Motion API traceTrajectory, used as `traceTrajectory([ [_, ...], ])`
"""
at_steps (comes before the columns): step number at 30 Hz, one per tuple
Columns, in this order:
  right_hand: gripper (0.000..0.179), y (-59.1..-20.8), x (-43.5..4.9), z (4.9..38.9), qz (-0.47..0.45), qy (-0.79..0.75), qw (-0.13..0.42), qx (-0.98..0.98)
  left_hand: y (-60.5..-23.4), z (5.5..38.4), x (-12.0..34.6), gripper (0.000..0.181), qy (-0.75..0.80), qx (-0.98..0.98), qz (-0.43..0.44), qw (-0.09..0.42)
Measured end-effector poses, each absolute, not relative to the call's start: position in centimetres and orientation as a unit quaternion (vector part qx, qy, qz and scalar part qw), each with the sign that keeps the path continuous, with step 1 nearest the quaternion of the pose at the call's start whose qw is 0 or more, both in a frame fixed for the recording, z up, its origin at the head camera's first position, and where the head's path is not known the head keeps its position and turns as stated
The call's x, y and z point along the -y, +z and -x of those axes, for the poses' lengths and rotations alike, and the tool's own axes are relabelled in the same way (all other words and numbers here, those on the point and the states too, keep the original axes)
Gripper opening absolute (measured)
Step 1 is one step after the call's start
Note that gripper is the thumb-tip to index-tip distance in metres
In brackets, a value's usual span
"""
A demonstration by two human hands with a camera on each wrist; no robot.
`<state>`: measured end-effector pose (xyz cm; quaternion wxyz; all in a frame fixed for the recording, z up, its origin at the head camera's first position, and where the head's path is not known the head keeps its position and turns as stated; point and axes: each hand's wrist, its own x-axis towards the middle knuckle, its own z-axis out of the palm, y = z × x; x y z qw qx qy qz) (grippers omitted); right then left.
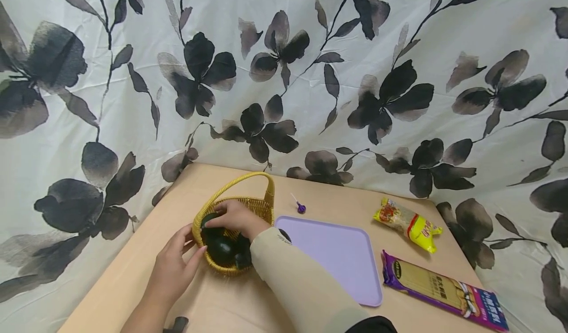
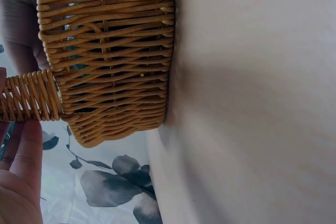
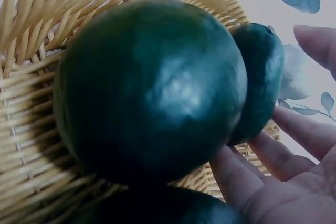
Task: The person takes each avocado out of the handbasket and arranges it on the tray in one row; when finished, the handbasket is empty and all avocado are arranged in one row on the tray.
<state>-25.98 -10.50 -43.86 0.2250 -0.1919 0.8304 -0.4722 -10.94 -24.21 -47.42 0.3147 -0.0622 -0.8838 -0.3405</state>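
Observation:
A yellow wicker basket (image 1: 269,195) with a tall handle stands on the table, holding several glossy dark green fruits. The largest fruit (image 3: 152,93) is round; a smaller, longer fruit (image 3: 260,80) lies beside it against the basket wall. My right hand (image 1: 239,217) reaches down into the basket, fingertips at the lower end of the smaller fruit and thumb apart from it in the right wrist view. At the basket's left side, my left hand (image 1: 170,269) grips the foot of the handle (image 2: 34,95) between thumb and fingers.
Right of the basket lies a lilac tray (image 1: 333,254), partly covered by my right sleeve. A purple lollipop (image 1: 301,208) lies behind it. Farther right are a yellow snack bag (image 1: 408,224) and a purple noodle pack (image 1: 443,291). A floral curtain (image 1: 310,101) hangs behind the table.

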Motion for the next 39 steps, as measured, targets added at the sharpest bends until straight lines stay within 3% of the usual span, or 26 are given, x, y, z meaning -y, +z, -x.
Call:
traceTrajectory([
  [11, 0.057, -44.5, 11.9, 25.3, 0.163, -0.481, 0.243, -0.827, -47.4, 10.8, 24.3, 0.065, -0.347, 0.884, 0.059, 0.306],
  [39, 0.050, -43.9, 11.4, 25.1, 0.185, -0.470, 0.219, -0.835, -47.2, 10.7, 24.2, 0.063, -0.350, 0.886, 0.054, 0.299],
])
